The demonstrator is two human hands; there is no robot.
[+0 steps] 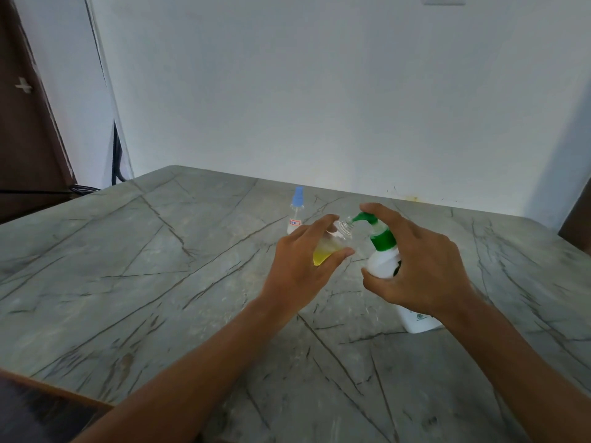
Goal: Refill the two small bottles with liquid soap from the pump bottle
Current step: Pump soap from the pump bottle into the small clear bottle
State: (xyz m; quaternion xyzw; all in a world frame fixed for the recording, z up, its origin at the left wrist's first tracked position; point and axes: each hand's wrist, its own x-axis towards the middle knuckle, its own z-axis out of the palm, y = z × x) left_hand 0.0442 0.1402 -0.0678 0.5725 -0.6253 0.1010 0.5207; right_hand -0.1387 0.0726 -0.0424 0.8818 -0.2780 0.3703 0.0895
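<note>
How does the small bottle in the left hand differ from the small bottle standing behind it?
The held bottle is tilted in the left hand; the far bottle stands upright. The held bottle is uncapped; the far bottle wears a blue cap. The held bottle shows yellow liquid; the far bottle, none plainly. Both are small and clear.

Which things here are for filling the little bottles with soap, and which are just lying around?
For the job: pump bottle, gripped by the right hand; tilted small bottle with yellow soap, held by the left hand at the nozzle; blue-capped small bottle, standing behind.
Just there: table, black cable, brown door.
</note>
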